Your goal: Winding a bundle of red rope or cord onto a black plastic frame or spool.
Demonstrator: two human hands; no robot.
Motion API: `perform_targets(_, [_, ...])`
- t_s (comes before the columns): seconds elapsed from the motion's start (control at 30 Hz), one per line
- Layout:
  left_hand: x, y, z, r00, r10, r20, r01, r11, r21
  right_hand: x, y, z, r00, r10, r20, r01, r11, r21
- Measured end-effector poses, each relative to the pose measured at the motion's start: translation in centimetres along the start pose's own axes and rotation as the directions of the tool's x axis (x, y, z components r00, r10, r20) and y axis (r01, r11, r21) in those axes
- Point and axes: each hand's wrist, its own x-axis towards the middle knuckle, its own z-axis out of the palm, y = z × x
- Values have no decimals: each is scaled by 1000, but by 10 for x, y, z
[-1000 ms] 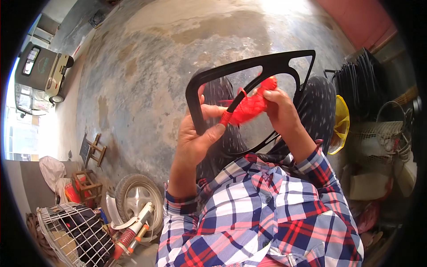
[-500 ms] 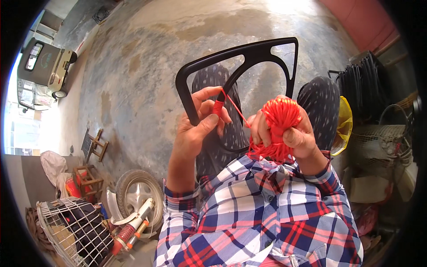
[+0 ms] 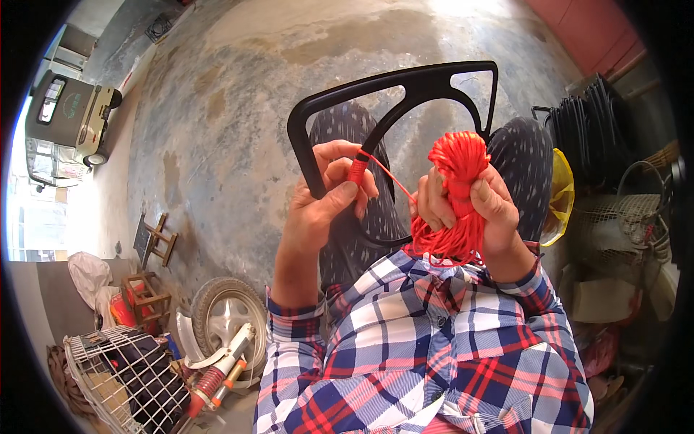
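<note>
Red cord bundle (image 3: 457, 195) in right hand (image 3: 470, 206), black frame (image 3: 394, 90) in left hand (image 3: 325, 199), above stained concrete floor (image 3: 238, 108).

A black plastic chair-back frame (image 3: 405, 94) is standing before the person, over the knees. The left hand (image 3: 325, 202) is gripping its left bar; the right hand (image 3: 470, 206), just right of it, is holding a red cord bundle (image 3: 455, 188). A strand is running between them. A spare grey-rimmed rubber wheel (image 3: 224, 315) and a white wire basket (image 3: 123, 376) are lying at lower left.
</note>
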Motion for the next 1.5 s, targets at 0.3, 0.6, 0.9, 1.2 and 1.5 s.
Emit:
perform_targets(0.3, [-1,-3,2,999,18,-51,-19,1000,-19,2,0,-3,992,-25,-124,27,1000,14])
perform_targets(0.6, [-8,-6,1,993,63,-103,-64,998,-6,16,13,-25,883,242,-403,-146,956,256])
perform_targets(0.9, [-15,15,2,999,-6,36,22,892,-451,15,-7,10,910,256,-327,-218,964,149])
perform_targets(1.2, [-7,2,13,980,-134,-144,54,888,-456,29,-22,28,981,93,-172,-170,841,-514])
perform_targets(1.5, [-11,0,31,965,-128,-229,30,921,-389,51,-5,18,999,-44,8,40,795,-605])
